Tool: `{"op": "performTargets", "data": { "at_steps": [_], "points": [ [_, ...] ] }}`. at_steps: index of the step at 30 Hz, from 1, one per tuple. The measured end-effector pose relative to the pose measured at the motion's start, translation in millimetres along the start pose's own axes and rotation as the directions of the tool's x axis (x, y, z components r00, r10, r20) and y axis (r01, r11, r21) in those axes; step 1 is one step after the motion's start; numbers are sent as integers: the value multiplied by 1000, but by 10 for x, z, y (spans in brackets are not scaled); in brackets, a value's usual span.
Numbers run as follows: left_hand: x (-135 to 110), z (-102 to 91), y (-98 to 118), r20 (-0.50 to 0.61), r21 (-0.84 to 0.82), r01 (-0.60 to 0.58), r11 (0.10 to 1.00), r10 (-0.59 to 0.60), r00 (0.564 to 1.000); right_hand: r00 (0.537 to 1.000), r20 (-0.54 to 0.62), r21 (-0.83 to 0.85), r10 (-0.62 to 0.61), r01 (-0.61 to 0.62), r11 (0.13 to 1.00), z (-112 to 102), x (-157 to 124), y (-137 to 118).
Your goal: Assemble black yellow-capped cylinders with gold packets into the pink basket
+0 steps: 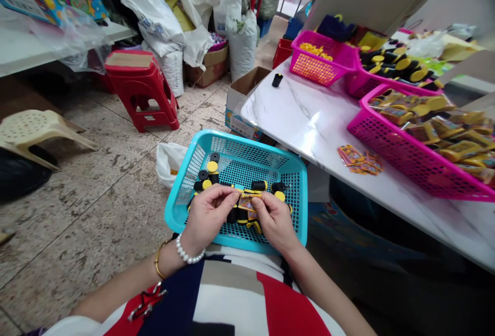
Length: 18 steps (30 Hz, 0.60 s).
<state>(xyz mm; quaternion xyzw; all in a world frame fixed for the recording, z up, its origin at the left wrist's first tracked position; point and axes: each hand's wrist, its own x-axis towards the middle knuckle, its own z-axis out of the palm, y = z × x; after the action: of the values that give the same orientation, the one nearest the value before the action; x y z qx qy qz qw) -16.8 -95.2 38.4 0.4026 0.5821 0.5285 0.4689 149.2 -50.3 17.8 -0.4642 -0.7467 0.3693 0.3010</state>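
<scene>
My left hand point(211, 209) and my right hand point(273, 217) are close together over a turquoise plastic basket point(299, 163) on my lap. Between pinched thumbs and fingertips, both hold a small orange printed card point(246, 202) with a yellow strip along its top. Its finer detail is too small to read. Below and around my hands lie several black cylinders with yellow caps point(259, 186), some on their sides. Part of the basket's contents is hidden under my hands.
On the white marbled table point(294, 114) at right are loose printed cards point(359, 159), a single black cylinder point(277, 80) and a pink basket point(410, 155) of packed pieces. Farther back, another pink basket point(325, 75) holds yellow parts. A red stool point(143, 88) stands on the floor.
</scene>
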Motion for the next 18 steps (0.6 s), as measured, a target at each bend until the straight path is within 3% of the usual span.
{"op": "performTargets", "data": {
  "at_steps": [7,14,18],
  "points": [
    [16,-1,-73,16,49,14,999,-15,1000,1000,15,9,-12,12,1000,14,-7,19],
    [57,15,-127,106,-61,92,994,-85,991,995,67,15,-78,77,997,4,-10,-23],
    [74,7,-101,89,-86,167,982,-159,983,990,88,34,-110,108,994,18,-15,-49]
  ]
}}
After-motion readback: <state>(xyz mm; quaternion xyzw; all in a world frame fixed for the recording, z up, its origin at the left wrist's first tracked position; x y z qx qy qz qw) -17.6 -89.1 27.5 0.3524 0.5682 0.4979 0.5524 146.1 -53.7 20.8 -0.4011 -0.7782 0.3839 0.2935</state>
